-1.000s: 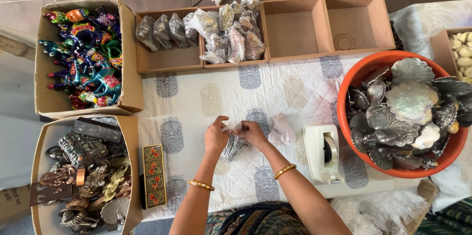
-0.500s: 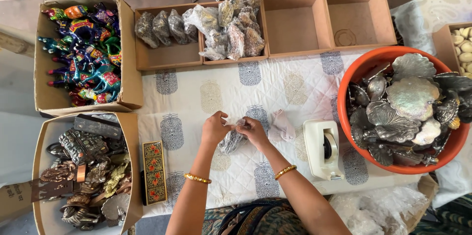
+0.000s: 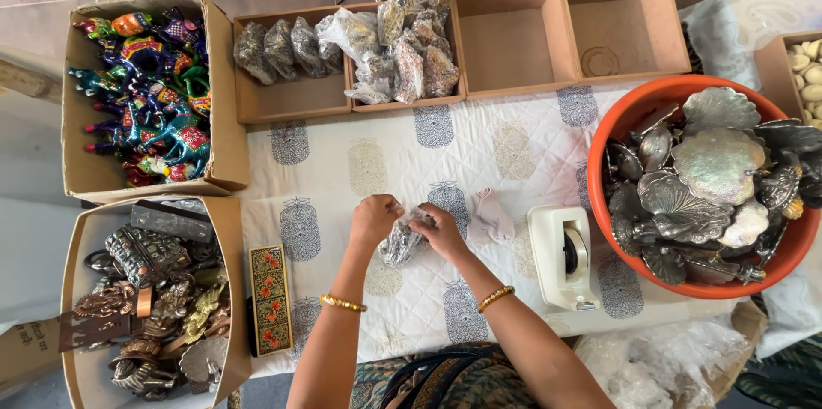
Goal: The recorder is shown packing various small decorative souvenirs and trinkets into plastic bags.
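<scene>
Hands barely shift; left hand [image 3: 373, 219] and right hand [image 3: 441, 230] both grasp bagged piece [image 3: 401, 242] mid-table, wrapping unfinished; tub [image 3: 610, 131] full.

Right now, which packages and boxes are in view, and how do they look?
Clear plastic packet: held between both hands, centre, crinkled.
Wrapped packets: top wooden trays, clear over grey.
Cardboard box: top left, colourful figurines.
Painted box: lower left, long, floral red-green.

Worktop [image 3: 514, 152] cover: white, quilted, with grey-blue and tan block-print motifs. Tub [image 3: 616, 229]: orange, holding silver-grey shell-shaped dishes [image 3: 715, 165]. Tape dispenser [image 3: 561, 255]: cream. Narrow box [image 3: 271, 298]: black, red-and-gold floral pattern. Figurines [image 3: 150, 101]: blue, green, red. Bangles [image 3: 342, 304]: gold.
</scene>
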